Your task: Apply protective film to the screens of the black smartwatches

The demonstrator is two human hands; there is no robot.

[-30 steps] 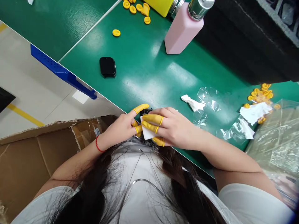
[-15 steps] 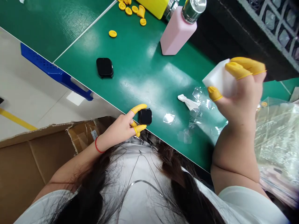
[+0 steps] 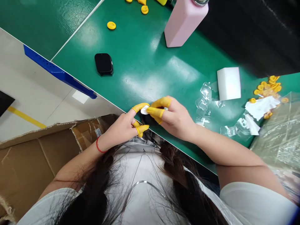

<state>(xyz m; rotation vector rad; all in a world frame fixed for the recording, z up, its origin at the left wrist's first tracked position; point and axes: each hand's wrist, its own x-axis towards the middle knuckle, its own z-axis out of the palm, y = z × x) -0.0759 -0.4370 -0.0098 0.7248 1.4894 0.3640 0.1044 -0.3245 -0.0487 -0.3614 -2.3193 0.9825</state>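
At the table's near edge, my left hand (image 3: 124,128) grips a black smartwatch case (image 3: 146,120) between yellow-cot-covered fingers. My right hand (image 3: 177,118), also in yellow finger cots, pinches a small white wipe (image 3: 144,110) against the top of that case. The right fingers hide most of the screen. A second black smartwatch case (image 3: 103,64) lies face up farther left on the green table (image 3: 140,62). Off to the right rests a white foam block (image 3: 229,83), apart from both hands.
A pink pump bottle (image 3: 184,26) stands at the back beside a black box (image 3: 248,37). Clear film scraps (image 3: 203,101), crumpled white paper (image 3: 262,107) and loose yellow finger cots (image 3: 269,89) lie right. A plastic bag (image 3: 278,134) is beyond; a cardboard box (image 3: 28,162) sits below left.
The white foam block has left my right hand and now lies on the table. My right hand has come in to the watch case with a white wipe. My left hand has stayed put.
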